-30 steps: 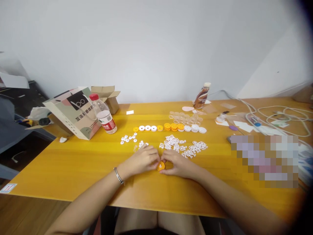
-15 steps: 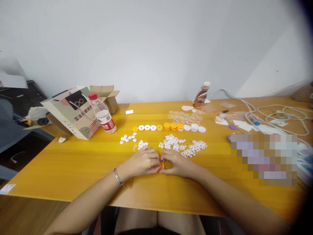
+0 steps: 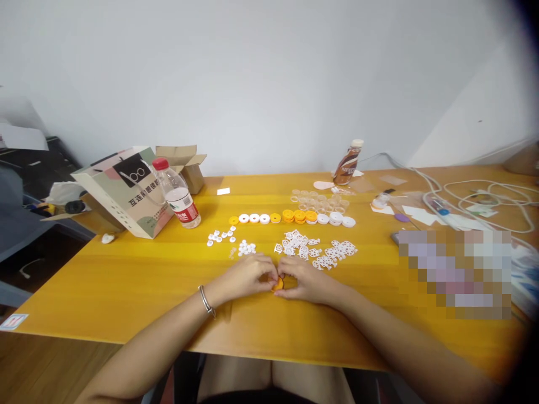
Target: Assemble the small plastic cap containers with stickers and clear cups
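Note:
An orange disc [image 3: 278, 284] sits low over the table between my two hands, partly covered by fingers. My left hand [image 3: 255, 273] pinches at its left and upper side. My right hand [image 3: 301, 279] grips it from the right, thumb below and fingers above. Just beyond the hands lie a heap of white openwork plastic pieces [image 3: 297, 242] and a small pile of white round caps [image 3: 246, 247]. Farther back runs a row of orange discs [image 3: 288, 215] and white discs [image 3: 254, 218], some stacked. Clear plastic rings [image 3: 320, 200] are grouped behind them.
To the left stand a water bottle [image 3: 182, 196], a paper bag [image 3: 138, 193] and an open cardboard box [image 3: 191, 171]. A brown drink bottle [image 3: 348, 163] stands at the back. White cables [image 3: 484, 182] and papers [image 3: 421, 215] lie to the right. The table's front edge is close to me.
My left hand's fingers have shifted and curled at the orange disc, showing more of it. My right hand stays about where it was. Things on the table have not moved.

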Motion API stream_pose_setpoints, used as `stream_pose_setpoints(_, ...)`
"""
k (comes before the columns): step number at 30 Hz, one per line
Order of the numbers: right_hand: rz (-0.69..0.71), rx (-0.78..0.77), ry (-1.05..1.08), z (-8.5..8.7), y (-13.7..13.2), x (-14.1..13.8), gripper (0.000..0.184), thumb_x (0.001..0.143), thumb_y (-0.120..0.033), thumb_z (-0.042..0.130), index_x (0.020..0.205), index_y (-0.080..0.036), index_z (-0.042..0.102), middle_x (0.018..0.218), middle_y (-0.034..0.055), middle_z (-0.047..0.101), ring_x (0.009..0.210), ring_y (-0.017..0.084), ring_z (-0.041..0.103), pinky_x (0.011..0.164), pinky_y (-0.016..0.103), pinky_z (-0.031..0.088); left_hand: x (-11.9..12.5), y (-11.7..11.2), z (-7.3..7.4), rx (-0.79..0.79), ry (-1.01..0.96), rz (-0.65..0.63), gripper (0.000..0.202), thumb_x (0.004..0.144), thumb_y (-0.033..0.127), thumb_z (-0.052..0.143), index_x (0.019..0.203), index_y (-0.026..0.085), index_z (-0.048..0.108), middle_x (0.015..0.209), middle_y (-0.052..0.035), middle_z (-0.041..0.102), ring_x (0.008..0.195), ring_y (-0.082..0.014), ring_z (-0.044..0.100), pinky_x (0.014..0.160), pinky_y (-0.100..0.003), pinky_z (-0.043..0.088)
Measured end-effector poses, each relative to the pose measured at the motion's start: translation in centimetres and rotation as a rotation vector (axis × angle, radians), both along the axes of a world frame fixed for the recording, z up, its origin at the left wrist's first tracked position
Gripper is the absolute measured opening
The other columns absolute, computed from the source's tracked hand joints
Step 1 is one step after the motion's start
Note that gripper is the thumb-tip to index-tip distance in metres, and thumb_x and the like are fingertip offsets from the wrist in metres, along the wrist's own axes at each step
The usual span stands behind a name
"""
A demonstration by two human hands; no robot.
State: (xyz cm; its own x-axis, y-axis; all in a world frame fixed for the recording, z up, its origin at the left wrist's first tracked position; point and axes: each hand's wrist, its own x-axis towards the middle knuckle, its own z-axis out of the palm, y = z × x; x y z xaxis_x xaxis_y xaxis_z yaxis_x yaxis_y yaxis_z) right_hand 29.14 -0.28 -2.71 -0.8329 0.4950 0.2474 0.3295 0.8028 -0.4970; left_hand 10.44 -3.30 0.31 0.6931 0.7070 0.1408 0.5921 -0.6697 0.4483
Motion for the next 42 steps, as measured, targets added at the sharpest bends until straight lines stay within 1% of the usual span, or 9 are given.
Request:
stream_pose_setpoints(5, 0.006, -0.013, -0.006, 0.3, -0.1, 0.0, 0.016, 0.073, -0.033, 0.058, 0.076, -0.018, 0.055, 0.076, 0.0024, 0.053, 0.073, 0.015, 0.048, 0.066, 0.027, 0.037, -0.3, 0.0, 0.3, 0.018, 0.023, -0.013, 0.011, 0.080, 0.026, 0.051, 0.080, 0.017, 0.058, 0.079, -0.0014, 0.060, 0.076, -0.0122, 0.053, 0.072, -0.026, 0.039)
stream_pose_setpoints(22, -0.005, -0.032, 0.016, -0.1, 0.2, 0.0, 0.020, 0.071, -0.037, 0.059, 0.074, -0.018, 0.054, 0.076, 0.0024, 0.053, 0.075, 0.016, 0.048, 0.066, 0.028, 0.039, 0.2, -0.2, -0.7, 0.110, 0.107, 0.029, 0.010, 0.076, 0.026, 0.054, 0.074, 0.017, 0.057, 0.074, -0.0010, 0.057, 0.073, -0.0132, 0.050, 0.068, -0.027, 0.035)
stream_pose_setpoints(29, -0.027, -0.111, 0.032, 0.0, 0.0, 0.0, 0.022, 0.070, -0.038, 0.060, 0.073, -0.018, 0.052, 0.076, 0.0026, 0.053, 0.074, 0.015, 0.048, 0.065, 0.028, 0.040, 0.2, -0.3, -0.6, 0.160, 0.142, 0.030, 0.012, 0.076, 0.028, 0.054, 0.073, 0.017, 0.058, 0.074, -0.0014, 0.057, 0.073, -0.0138, 0.050, 0.069, -0.027, 0.034)
stream_pose_setpoints(31, -0.041, -0.210, 0.074, 0.0, -0.1, -0.1, 0.020, 0.070, -0.036, 0.060, 0.074, -0.018, 0.053, 0.075, 0.0019, 0.054, 0.073, 0.015, 0.050, 0.066, 0.028, 0.041, 0.0, -0.2, -0.2, 0.169, 0.146, 0.025, 0.013, 0.077, 0.029, 0.052, 0.074, 0.017, 0.058, 0.073, -0.0007, 0.057, 0.073, -0.0135, 0.050, 0.071, -0.028, 0.034)
stream_pose_setpoints(32, -0.044, -0.304, 0.109, 0.0, -0.1, -0.3, 0.019, 0.071, -0.035, 0.059, 0.077, -0.018, 0.054, 0.074, 0.0014, 0.054, 0.072, 0.014, 0.051, 0.066, 0.028, 0.042, -0.1, -0.2, 0.1, 0.168, 0.136, 0.031, 0.013, 0.078, 0.029, 0.051, 0.075, 0.018, 0.057, 0.073, -0.0003, 0.058, 0.073, -0.0134, 0.050, 0.071, -0.028, 0.033)
stream_pose_setpoints(35, -0.060, -0.688, 0.278, -0.3, -0.2, -0.8, 0.023, 0.071, -0.032, 0.059, 0.088, -0.018, 0.052, 0.078, 0.0009, 0.058, 0.071, 0.012, 0.055, 0.070, 0.028, 0.045, -0.5, 0.1, 1.0, 0.154, 0.082, 0.078, 0.014, 0.079, 0.030, 0.049, 0.079, 0.018, 0.058, 0.076, -0.0003, 0.059, 0.075, -0.0135, 0.050, 0.075, -0.029, 0.033)
stream_pose_setpoints(37, -0.108, -0.883, 0.394, -0.4, -0.2, -1.1, 0.030, 0.067, -0.030, 0.063, 0.091, -0.017, 0.051, 0.081, 0.0018, 0.060, 0.073, 0.011, 0.058, 0.074, 0.029, 0.045, -0.9, 0.2, 1.5, 0.127, 0.040, 0.097, 0.015, 0.080, 0.031, 0.049, 0.081, 0.019, 0.058, 0.078, -0.0005, 0.059, 0.077, -0.0137, 0.050, 0.076, -0.029, 0.034)
stream_pose_setpoints(39, -0.183, -0.969, 0.455, -0.5, -0.2, -1.2, 0.036, 0.063, -0.030, 0.066, 0.093, -0.016, 0.052, 0.083, 0.0027, 0.062, 0.075, 0.012, 0.059, 0.077, 0.031, 0.045, -1.6, 0.6, 2.1, 0.090, -0.023, 0.111, 0.017, 0.081, 0.032, 0.048, 0.084, 0.019, 0.059, 0.081, -0.0010, 0.059, 0.079, -0.0133, 0.051, 0.077, -0.028, 0.035)
stream_pose_setpoints(42, -0.279, -0.993, 0.484, -0.4, -0.1, -1.2, 0.040, 0.060, -0.030, 0.069, 0.094, -0.016, 0.054, 0.084, 0.0031, 0.063, 0.076, 0.013, 0.059, 0.080, 0.033, 0.045, -3.6, 1.3, 2.8, 0.031, -0.100, 0.204, 0.020, 0.083, 0.031, 0.045, 0.088, 0.018, 0.058, 0.086, -0.0026, 0.060, 0.080, -0.0122, 0.052, 0.076, -0.025, 0.038)
